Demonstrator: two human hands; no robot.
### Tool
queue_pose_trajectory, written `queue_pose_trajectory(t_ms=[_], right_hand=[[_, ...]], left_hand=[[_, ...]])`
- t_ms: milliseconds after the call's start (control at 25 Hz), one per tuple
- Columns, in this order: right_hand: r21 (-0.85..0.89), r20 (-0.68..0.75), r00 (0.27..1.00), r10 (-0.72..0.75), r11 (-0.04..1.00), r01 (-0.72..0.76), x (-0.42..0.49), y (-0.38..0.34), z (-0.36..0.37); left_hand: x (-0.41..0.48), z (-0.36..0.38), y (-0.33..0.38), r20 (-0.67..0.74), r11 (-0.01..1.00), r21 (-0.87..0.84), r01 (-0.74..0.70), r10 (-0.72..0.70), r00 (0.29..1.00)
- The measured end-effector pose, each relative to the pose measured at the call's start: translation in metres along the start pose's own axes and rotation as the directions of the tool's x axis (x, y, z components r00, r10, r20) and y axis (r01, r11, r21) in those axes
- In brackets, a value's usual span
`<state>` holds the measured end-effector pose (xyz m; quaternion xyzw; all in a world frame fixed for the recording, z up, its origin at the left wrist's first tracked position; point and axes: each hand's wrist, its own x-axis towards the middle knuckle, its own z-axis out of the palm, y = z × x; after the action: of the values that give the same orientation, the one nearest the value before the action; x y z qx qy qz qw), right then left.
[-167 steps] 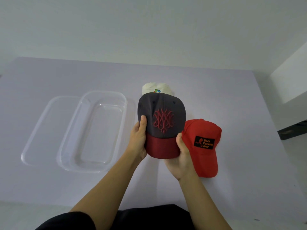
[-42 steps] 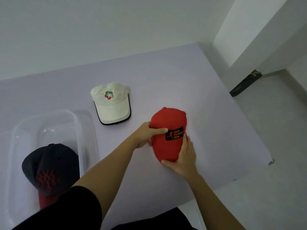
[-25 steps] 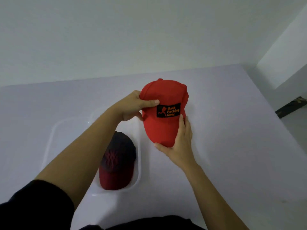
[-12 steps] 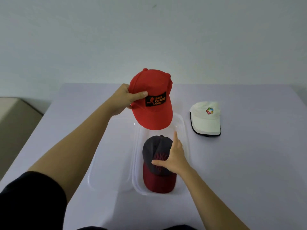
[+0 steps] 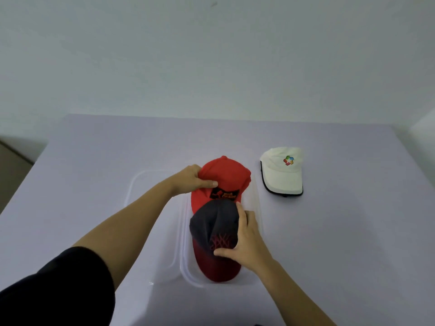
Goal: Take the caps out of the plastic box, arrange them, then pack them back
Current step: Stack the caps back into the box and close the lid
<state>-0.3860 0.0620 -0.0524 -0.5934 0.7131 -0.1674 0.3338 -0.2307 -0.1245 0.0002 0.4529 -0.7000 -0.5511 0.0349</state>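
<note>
Left hand [image 5: 194, 182] grips the red cap [image 5: 223, 175], right hand [image 5: 246, 241] the dark cap [image 5: 211, 222] already in the plastic box [image 5: 184, 271]; white cap [image 5: 281, 172] unpacked.

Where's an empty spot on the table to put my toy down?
Bare table lies right of the plastic box, nearer than the white cap, and along the far edge behind the caps. It is crowded at the box: the left hand grips the red cap and the right hand holds the dark cap there.
</note>
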Motion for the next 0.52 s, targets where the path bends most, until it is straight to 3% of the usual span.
queue_pose_trajectory(t_ms=[160, 320, 440, 520], right_hand=[[-0.136, -0.048, 0.998, -0.043, 0.99, 0.037, -0.008, 0.004, 0.0], [-0.25, -0.098, 0.994, -0.048, 0.968, 0.022, -0.01, 0.004, -0.002], [-0.185, -0.221, 0.975, -0.034, 0.983, -0.008, 0.002, 0.007, -0.014], [-0.087, -0.314, 0.949, 0.015, 0.995, -0.045, 0.022, 0.011, -0.031]], left_hand=[[0.002, 0.017, -0.014, 0.224, 0.979, -0.084, 0.185, -0.162, 0.961], [0.003, 0.028, -0.015, 0.358, 0.957, -0.038, 0.288, -0.256, 0.898], [0.006, 0.028, -0.009, 0.294, 0.928, -0.141, 0.345, -0.294, 0.91], [0.009, 0.027, -0.005, 0.178, 0.951, -0.135, 0.277, -0.252, 0.951]])
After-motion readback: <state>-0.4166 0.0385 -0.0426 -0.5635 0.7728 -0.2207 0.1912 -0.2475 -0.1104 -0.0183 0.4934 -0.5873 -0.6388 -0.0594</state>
